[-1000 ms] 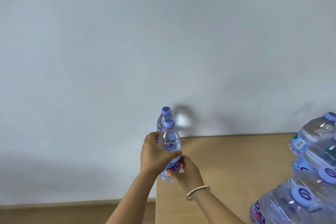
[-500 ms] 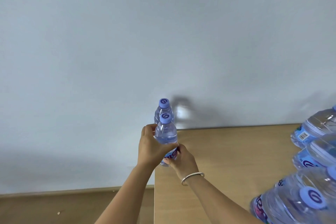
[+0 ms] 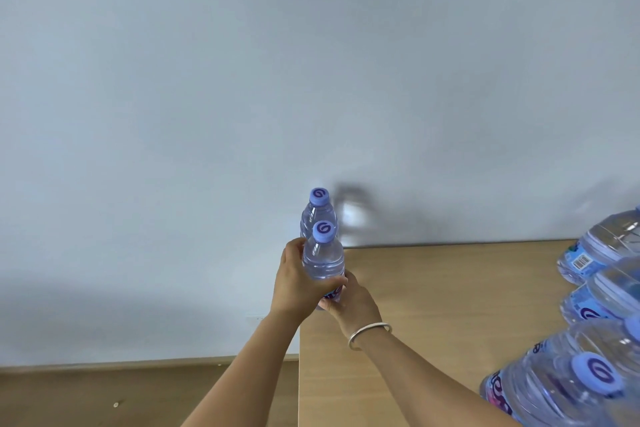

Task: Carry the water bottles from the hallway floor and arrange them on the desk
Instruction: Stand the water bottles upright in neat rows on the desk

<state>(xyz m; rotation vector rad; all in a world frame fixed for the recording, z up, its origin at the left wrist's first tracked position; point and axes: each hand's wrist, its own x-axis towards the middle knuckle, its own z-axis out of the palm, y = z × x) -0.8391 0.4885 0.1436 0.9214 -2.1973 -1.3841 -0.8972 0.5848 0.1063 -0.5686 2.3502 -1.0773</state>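
Four large water bottles (image 3: 568, 388) stand at the desk's (image 3: 450, 305) right. Both hands, left hand (image 3: 294, 283) and right hand (image 3: 351, 302), still wrap one small bottle (image 3: 323, 258) at the desk's far left corner, unmoved; a second small bottle (image 3: 317, 212) stands behind.

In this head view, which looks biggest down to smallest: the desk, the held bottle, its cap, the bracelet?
1. desk
2. held bottle
3. bracelet and cap: too alike to rank.

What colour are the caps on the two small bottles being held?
Light purple-blue, with a darker purple swirl on top. The front cap in the head view shows it best.
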